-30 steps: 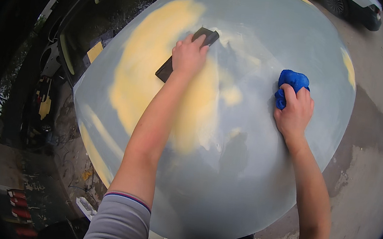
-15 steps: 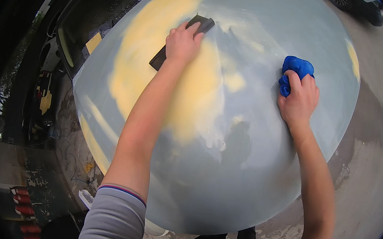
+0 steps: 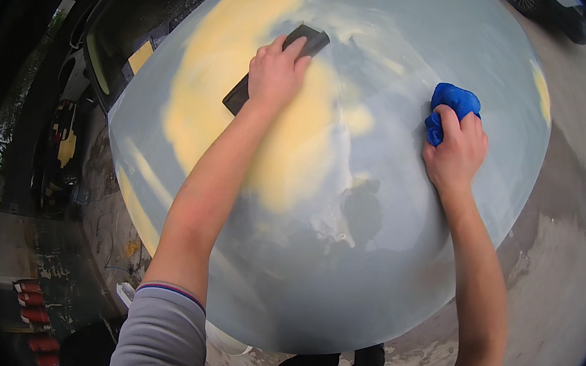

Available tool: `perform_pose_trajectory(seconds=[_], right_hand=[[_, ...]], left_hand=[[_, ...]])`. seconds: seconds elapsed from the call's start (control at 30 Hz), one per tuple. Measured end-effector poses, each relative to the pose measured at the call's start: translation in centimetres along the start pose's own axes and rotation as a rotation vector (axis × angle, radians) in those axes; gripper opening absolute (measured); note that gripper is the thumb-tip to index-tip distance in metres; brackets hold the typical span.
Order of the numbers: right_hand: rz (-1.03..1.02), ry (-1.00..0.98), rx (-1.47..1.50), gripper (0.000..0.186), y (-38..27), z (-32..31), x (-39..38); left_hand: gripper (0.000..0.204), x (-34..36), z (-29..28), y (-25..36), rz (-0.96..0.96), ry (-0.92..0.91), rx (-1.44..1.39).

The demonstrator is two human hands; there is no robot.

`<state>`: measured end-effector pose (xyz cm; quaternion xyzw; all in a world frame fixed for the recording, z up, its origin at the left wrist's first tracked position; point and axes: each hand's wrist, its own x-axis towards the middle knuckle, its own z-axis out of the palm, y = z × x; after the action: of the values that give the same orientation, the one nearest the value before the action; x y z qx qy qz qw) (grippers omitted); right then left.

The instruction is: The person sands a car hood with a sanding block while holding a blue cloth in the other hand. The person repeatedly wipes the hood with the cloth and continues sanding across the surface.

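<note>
A grey car hood (image 3: 396, 296) with large pale-yellow patches (image 3: 208, 72) fills the middle of the head view. My left hand (image 3: 275, 74) is wrapped over a long black sanding block (image 3: 236, 95), which lies slantwise on the yellow patch. Both ends of the block stick out past my fingers. Over on the right side of the hood, my right hand (image 3: 457, 155) grips a bunched blue cloth (image 3: 455, 100) that rests on the surface. Whitish wet streaks and a runny smear (image 3: 335, 227) mark the hood between my arms.
Dark car bodywork and a windshield edge (image 3: 93, 66) border the hood on the left. At lower left stand several red objects (image 3: 35, 316). A white bucket (image 3: 228, 340) is partly hidden below the near edge. Another vehicle's wheel (image 3: 523, 1) shows at top right, above concrete floor (image 3: 549, 284).
My left hand and the sanding block have shifted slightly left, the forearm swinging left too. The whitish smear near the middle has run a little nearer. My right hand still grips the cloth, almost unmoved.
</note>
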<state>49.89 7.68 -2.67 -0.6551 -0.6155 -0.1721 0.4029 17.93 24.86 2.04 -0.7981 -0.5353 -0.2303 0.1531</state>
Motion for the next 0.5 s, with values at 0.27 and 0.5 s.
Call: perform_pose_trajectory(seconds=[0.27, 0.5], right_hand=[[0.02, -0.022, -0.091, 0.047, 2.7, -0.6, -0.1], [-0.008, -0.008, -0.023, 0.044, 0.6, 0.1, 0.2]], left_hand=[[0.053, -17.9, -8.1, 9.3, 0.147, -0.047, -0.241], [0.047, -2.9, -2.3, 2.6, -0.021, -0.039, -0.064]])
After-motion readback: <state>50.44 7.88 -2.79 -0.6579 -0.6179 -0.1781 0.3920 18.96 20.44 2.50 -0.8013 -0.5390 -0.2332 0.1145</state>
